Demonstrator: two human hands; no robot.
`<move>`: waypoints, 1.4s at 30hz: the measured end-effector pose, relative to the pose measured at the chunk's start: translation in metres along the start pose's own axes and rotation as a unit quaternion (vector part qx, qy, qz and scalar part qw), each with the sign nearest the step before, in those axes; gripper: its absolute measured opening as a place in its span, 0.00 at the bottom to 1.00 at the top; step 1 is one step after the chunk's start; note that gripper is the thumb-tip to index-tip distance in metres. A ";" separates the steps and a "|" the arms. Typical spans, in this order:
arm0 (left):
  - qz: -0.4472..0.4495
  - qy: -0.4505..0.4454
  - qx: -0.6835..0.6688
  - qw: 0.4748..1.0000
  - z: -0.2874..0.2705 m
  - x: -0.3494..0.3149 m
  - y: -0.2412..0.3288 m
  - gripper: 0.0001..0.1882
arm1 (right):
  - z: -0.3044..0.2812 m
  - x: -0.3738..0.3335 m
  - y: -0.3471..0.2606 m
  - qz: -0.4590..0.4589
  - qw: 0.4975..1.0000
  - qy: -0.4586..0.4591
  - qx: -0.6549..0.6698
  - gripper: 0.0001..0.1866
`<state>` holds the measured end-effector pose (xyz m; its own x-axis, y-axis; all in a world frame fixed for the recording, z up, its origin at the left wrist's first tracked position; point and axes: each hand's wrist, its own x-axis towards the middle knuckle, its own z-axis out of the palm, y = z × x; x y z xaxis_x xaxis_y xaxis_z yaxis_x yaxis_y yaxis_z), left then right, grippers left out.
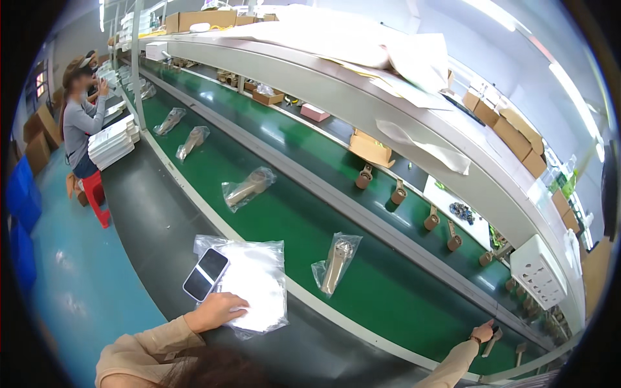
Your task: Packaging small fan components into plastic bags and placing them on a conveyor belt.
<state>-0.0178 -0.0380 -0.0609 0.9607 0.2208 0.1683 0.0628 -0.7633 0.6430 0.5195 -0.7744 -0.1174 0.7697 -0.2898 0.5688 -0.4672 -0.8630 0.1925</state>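
Note:
My left hand [221, 310] lies on a stack of clear plastic bags [262, 275], fingers stretched over its near edge. Beside those fingers a phone [206, 274] with a dark screen rests on the bags. Far to the right, my right hand [482, 331] reaches across the green belt [401, 330] to a tan long-handled device [491, 343]. Its fingers are at the device's top end; whether they close on it is too small to tell. A similar tan device in a clear bag [337, 264] lies on the belt between my hands.
More bagged devices [249, 189] lie along the belt to the far left. Beyond the grey divider [362, 200], several unbagged tan devices [398, 193] stand on a second belt. An overhead shelf [310, 68] spans above. At left, a person [84, 119] works beside stacked white trays [113, 142].

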 end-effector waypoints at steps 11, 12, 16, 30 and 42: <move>0.040 0.014 -0.007 0.999 0.002 -0.015 -0.007 0.12 | -0.340 -0.188 -0.065 -0.159 0.899 -0.112 0.392 0.28; 0.048 0.016 -0.009 0.999 0.007 -0.011 -0.013 0.12 | -0.365 -0.214 -0.074 -0.173 0.872 -0.123 0.441 0.28; 0.096 0.058 0.029 0.993 0.028 0.005 -0.045 0.17 | -0.434 -0.315 -0.121 -0.145 0.605 -0.251 0.742 0.25; 0.074 -0.077 -0.234 0.966 -0.028 0.004 0.005 0.23 | -0.516 -0.538 -0.224 0.027 0.477 -0.152 0.865 0.29; 0.005 -0.149 -0.483 0.863 -0.064 0.025 0.015 0.23 | -0.561 -0.504 -0.248 -0.248 0.704 -0.143 0.649 0.32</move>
<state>-0.0097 -0.0056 0.0009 0.9958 -0.0594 0.0697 -0.0615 0.1290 0.9897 0.0033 -0.1824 -0.0026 0.8412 0.2703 0.4683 0.5392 -0.4845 -0.6889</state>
